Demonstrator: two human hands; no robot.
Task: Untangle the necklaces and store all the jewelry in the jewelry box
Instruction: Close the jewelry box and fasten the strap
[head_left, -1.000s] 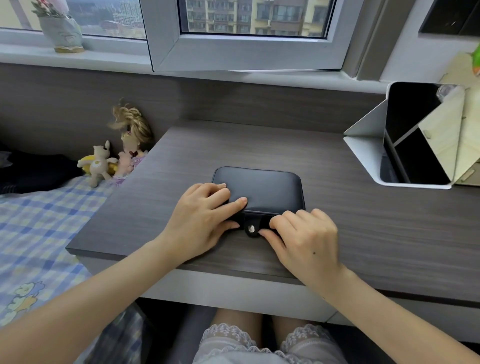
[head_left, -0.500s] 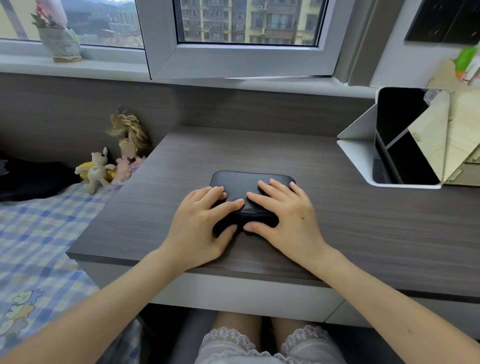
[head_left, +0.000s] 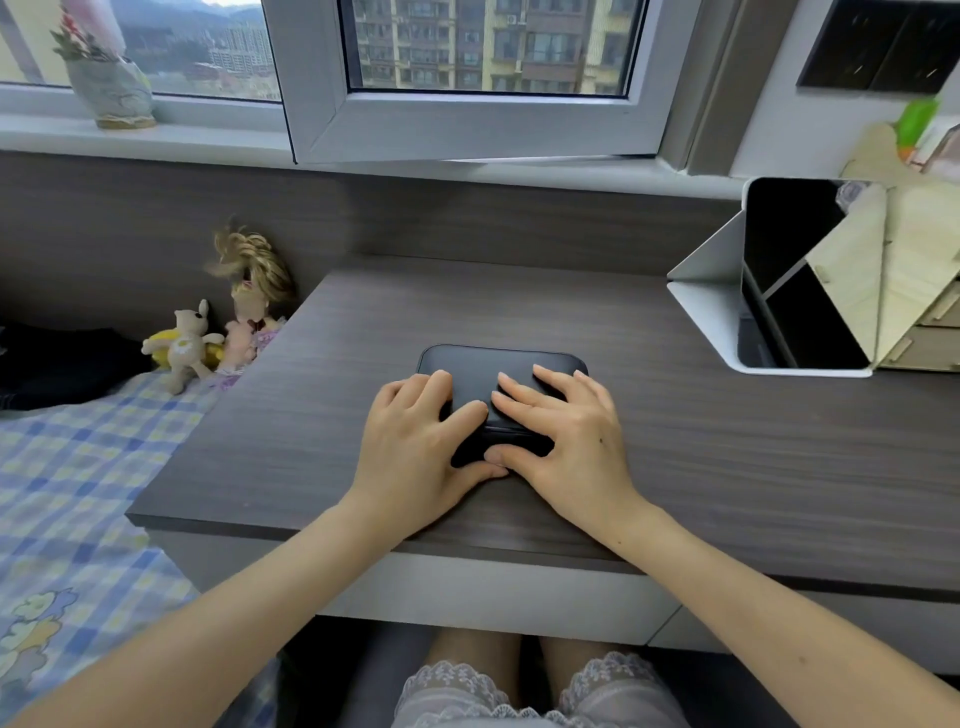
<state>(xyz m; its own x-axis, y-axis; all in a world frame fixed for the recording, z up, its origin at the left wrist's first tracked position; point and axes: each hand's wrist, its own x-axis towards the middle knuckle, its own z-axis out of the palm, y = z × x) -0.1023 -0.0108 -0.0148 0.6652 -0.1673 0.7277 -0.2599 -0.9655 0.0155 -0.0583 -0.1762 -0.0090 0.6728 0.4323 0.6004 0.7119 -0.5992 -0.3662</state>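
Observation:
A black leather jewelry box (head_left: 488, 364) lies closed in the middle of the dark wood desk (head_left: 322, 415). My left hand (head_left: 415, 441) rests on its left front part, fingers spread over the lid and thumb along the front edge. My right hand (head_left: 566, 431) lies flat on the lid's right half, fingers straight and spread, thumb at the front where the snap tab sits. The tab is hidden by my hands. No necklace or other jewelry is in sight.
A white stand holding a dark tablet (head_left: 779, 291) stands at the right, next to a light wooden drawer unit (head_left: 914, 291). Soft toys and a doll (head_left: 218, 332) sit at the desk's left edge beside a checked bedsheet (head_left: 67, 467). A vase (head_left: 104, 78) stands on the windowsill.
My right hand has moved from the snap tab at the box's front up onto the lid and spread flat. The left hand has stayed on the box. The view has tilted up slightly.

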